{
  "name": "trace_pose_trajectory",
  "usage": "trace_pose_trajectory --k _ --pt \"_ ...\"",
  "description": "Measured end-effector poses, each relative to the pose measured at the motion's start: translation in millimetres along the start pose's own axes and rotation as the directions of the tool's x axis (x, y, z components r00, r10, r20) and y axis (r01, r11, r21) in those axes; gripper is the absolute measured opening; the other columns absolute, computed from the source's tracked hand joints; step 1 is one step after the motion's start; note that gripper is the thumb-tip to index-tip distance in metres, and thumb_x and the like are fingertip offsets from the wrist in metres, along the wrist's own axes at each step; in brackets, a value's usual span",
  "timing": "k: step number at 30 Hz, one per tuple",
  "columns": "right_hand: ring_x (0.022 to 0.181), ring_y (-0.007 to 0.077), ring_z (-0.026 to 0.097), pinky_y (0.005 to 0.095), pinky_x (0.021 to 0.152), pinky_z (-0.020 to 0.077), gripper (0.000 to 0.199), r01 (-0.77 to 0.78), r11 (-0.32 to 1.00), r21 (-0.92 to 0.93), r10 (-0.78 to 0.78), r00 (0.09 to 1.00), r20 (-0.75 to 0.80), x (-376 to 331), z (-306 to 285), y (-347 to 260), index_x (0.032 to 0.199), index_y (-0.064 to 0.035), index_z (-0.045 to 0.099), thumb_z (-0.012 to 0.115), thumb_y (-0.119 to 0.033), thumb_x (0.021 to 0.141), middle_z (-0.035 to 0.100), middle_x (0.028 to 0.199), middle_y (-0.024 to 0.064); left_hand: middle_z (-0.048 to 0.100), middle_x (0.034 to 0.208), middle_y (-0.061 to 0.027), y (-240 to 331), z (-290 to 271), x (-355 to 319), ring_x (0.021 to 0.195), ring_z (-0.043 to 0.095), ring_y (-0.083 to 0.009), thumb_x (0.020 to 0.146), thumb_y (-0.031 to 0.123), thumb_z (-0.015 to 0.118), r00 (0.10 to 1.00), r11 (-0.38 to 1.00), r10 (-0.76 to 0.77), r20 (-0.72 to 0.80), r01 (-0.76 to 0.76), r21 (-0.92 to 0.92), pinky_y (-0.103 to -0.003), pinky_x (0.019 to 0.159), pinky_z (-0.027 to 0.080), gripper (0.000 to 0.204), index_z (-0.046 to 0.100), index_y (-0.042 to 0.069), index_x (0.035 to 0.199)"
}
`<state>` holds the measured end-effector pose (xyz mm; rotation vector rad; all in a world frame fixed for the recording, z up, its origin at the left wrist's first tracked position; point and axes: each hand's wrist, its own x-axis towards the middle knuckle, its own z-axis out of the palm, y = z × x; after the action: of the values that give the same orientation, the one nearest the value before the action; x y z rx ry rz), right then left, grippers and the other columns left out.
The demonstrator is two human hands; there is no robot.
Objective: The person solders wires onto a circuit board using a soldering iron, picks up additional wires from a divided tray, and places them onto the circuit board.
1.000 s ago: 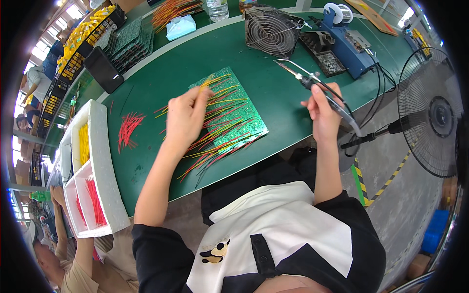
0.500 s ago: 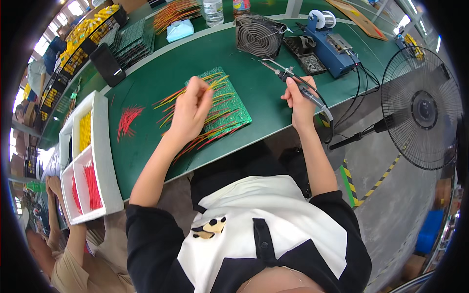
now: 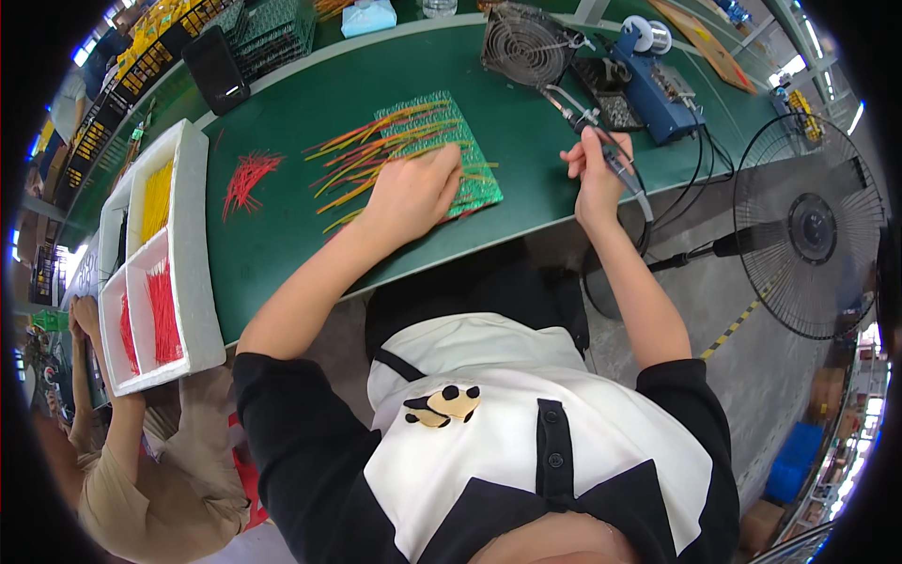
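The board (image 3: 477, 183) lies near the bench (image 3: 282, 113)'s front edge; left hand (image 3: 418, 195) curled over wires (image 3: 357, 136), grip hidden from me; right hand (image 3: 601, 183) holds an iron (image 3: 584, 121).

A green circuit board (image 3: 480, 188) lies flat beneath red and yellow wires (image 3: 395, 123), a soldering iron (image 3: 581, 121) slanting to its right.
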<state>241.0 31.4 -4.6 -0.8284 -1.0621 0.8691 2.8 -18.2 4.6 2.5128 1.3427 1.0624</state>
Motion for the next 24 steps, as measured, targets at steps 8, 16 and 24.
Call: trace_pose_trajectory --k 8,16,24 --pt "0.051 0.0102 0.053 0.0235 0.055 0.0467 0.017 0.014 1.000 -0.010 -0.014 1.000 -0.007 4.9 -3.9 -0.7 0.091 -0.0028 0.047 0.062 -0.010 0.087 0.059 0.066 0.0072 0.062 0.074 -0.0088 -16.3 2.2 11.7 0.063 0.061 -0.0282 0.082 0.009 0.057 0.999 0.996 0.042 -0.007 -0.041 0.078 -0.037 0.053 0.046 0.008 0.050 0.006 0.086" --pt "0.047 0.0110 0.049 0.0271 0.059 0.0500 0.016 0.079 0.997 0.022 -0.077 0.995 -0.059 -2.3 -8.1 3.9 0.090 -0.0025 0.043 0.058 -0.007 0.089 0.056 0.063 0.0082 0.054 0.074 -0.0115 -7.0 0.5 11.8 0.061 0.057 -0.0322 0.078 0.008 0.057 0.996 0.995 0.082 -0.020 -0.081 0.059 -0.039 0.052 0.046 0.007 0.051 0.005 0.079" --pt "0.047 0.0102 0.049 0.0308 0.063 0.0522 0.017 0.075 0.997 -0.032 -0.078 0.991 -0.106 -17.3 2.2 -7.4 0.091 -0.0019 0.043 0.058 -0.008 0.089 0.055 0.064 0.0078 0.050 0.068 -0.0053 1.3 -3.4 4.7 0.049 0.054 -0.0230 0.080 0.011 0.063 0.998 0.986 0.057 -0.026 -0.052 0.160 -0.033 0.042 0.045 0.011 0.053 0.007 0.078"
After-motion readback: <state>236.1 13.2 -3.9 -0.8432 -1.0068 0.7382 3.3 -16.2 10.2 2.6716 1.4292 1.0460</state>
